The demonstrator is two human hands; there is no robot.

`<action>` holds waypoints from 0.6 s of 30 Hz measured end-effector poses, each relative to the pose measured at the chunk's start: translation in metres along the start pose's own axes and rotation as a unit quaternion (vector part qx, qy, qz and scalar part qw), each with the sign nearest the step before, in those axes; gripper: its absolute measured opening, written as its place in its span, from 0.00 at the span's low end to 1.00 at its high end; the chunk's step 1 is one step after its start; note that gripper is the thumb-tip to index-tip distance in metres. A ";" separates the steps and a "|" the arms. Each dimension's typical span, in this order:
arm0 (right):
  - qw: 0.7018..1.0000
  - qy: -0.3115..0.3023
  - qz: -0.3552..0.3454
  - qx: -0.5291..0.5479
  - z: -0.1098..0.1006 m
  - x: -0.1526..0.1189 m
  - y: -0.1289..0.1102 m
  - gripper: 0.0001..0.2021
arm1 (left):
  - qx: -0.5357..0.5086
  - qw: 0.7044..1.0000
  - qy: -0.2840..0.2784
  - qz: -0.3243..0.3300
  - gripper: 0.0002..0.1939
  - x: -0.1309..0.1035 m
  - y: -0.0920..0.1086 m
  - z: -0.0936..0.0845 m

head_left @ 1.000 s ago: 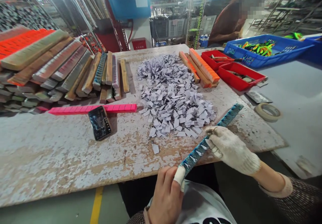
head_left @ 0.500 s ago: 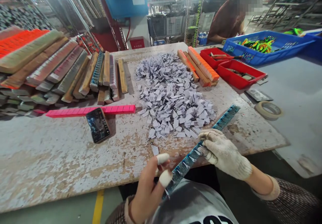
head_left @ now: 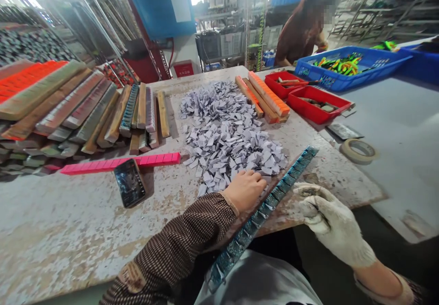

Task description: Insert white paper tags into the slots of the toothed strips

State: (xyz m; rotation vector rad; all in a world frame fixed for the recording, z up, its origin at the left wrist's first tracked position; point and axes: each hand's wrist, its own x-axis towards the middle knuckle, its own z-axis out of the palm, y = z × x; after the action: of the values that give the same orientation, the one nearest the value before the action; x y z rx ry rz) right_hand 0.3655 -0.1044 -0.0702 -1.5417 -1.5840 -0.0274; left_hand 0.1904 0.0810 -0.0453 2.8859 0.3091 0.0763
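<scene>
The left grip (head_left: 246,189) lay palm-down at the near edge of the heap of pale chips (head_left: 222,136); whether it pinched one could not be told. The gloved right grip (head_left: 327,218) curled loosely just beside the blue glittery strip (head_left: 254,227), its contents unclear. That strip slanted across the near edge of the bench (head_left: 68,218). Farther left, a phone (head_left: 129,183) leaned on a pink strip (head_left: 157,159).
</scene>
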 end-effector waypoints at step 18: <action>0.999 0.005 -0.034 0.043 0.043 0.036 -0.036 0.08 | -0.729 0.639 0.192 -0.157 0.15 -0.050 0.032 -0.027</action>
State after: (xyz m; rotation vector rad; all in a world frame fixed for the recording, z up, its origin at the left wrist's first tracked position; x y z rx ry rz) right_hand 0.3193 -0.0592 -0.0551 -1.4198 -1.6098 -0.0047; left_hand 0.1459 0.0464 -0.0129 1.1286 0.4887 0.5718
